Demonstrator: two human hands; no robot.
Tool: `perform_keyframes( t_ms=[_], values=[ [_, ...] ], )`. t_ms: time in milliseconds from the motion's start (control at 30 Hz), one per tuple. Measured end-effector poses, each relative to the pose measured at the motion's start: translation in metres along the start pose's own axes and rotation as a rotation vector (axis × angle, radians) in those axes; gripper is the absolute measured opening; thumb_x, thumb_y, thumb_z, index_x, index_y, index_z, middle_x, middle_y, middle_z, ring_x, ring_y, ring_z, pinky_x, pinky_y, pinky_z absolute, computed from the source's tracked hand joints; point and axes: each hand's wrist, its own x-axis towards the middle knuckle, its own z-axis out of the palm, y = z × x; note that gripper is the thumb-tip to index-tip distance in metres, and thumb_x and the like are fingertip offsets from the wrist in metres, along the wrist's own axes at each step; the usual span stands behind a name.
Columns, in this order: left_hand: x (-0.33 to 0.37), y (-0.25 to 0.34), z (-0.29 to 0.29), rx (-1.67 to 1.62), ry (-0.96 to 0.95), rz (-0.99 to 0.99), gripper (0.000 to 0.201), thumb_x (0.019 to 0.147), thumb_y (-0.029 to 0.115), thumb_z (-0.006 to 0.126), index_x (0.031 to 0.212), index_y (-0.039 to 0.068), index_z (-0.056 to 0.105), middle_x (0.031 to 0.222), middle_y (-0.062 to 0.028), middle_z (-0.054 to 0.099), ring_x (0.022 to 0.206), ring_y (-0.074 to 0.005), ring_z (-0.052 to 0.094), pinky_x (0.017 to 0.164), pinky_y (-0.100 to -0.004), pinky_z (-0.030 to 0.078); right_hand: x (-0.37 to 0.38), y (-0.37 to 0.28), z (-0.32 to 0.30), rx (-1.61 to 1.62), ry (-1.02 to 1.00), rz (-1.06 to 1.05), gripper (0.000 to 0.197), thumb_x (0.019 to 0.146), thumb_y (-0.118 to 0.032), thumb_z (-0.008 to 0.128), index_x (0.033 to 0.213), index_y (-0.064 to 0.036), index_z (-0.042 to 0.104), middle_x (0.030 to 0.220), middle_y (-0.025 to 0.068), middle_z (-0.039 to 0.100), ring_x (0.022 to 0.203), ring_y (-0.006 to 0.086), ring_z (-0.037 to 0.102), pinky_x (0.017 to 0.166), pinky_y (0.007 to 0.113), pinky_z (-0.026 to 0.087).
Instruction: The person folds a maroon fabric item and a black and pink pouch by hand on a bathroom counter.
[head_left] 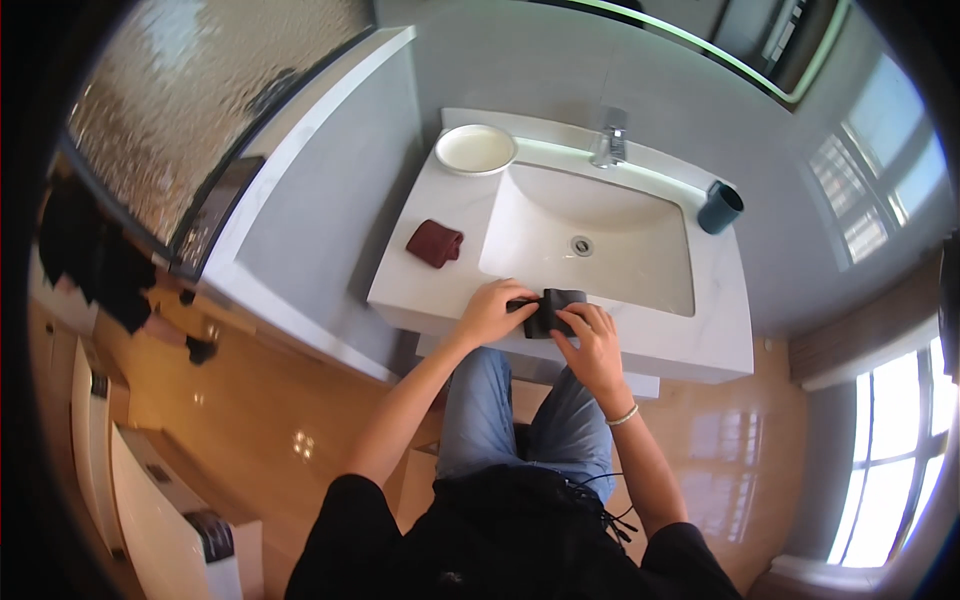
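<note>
I stand at a white marble vanity top [700, 345], looking down. Far left on it lies a dark red folded cloth [435, 243], with a white dish [476, 149] behind it. On the front edge, before the basin [600, 230], my left hand [490, 312] curls over the left end of a dark grey cloth [555, 312], fingers closed on it. The cloth sits between my hands, pressed to the counter. My right hand [594, 345] pinches its right side, fingers bent. It looks soft, light and limp, so I judge edges and corners the best grip. A tap [609, 147] and a blue cup [719, 208] stand further right.
</note>
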Motion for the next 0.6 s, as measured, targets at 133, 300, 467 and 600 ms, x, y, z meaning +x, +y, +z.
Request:
perform_keyframes(
  t_ms=[133, 300, 467, 600],
  values=[
    [0.009, 0.002, 0.003, 0.050, -0.063, 0.149, 0.021, 0.085, 0.015, 0.073, 0.102, 0.002, 0.072, 0.100, -0.0141, 0.070, 0.094, -0.0306, 0.066, 0.082, -0.0368, 0.052, -0.004, 0.011, 0.009, 0.013, 0.162, 0.063, 0.019, 0.078, -0.005, 0.076, 0.096, -0.0015, 0.069, 0.100, 0.0102, 0.067, 0.095, 0.0305, 0.062, 0.088, 0.039, 0.047],
    [0.001, 0.000, -0.001, 0.082, -0.038, 0.085, 0.021, 0.082, 0.014, 0.074, 0.100, 0.003, 0.072, 0.096, -0.0129, 0.069, 0.089, -0.0326, 0.066, 0.079, -0.0394, 0.052, -0.005, -0.001, 0.021, 0.096, 0.169, 0.010, 0.022, 0.078, -0.003, 0.076, 0.098, -0.0015, 0.070, 0.099, 0.0090, 0.068, 0.093, 0.0281, 0.062, 0.088, 0.039, 0.046],
    [0.002, 0.000, 0.002, 0.054, -0.021, 0.074, 0.021, 0.085, 0.013, 0.072, 0.101, 0.000, 0.071, 0.099, -0.0137, 0.070, 0.089, -0.0325, 0.067, 0.080, -0.0371, 0.053, -0.012, -0.006, 0.023, -0.009, 0.106, -0.081, 0.025, 0.076, -0.006, 0.077, 0.100, -0.0029, 0.070, 0.104, 0.0072, 0.066, 0.099, 0.0265, 0.062, 0.094, 0.041, 0.045],
    [0.008, 0.021, 0.005, -0.124, 0.021, -0.059, 0.026, 0.089, 0.019, 0.069, 0.108, 0.001, 0.069, 0.106, -0.0144, 0.069, 0.098, -0.0329, 0.065, 0.084, -0.0379, 0.052, -0.022, -0.002, 0.023, -0.134, 0.038, -0.123, 0.034, 0.079, -0.010, 0.075, 0.112, -0.0035, 0.069, 0.113, 0.0087, 0.064, 0.113, 0.0266, 0.060, 0.105, 0.046, 0.041]
  ],
)
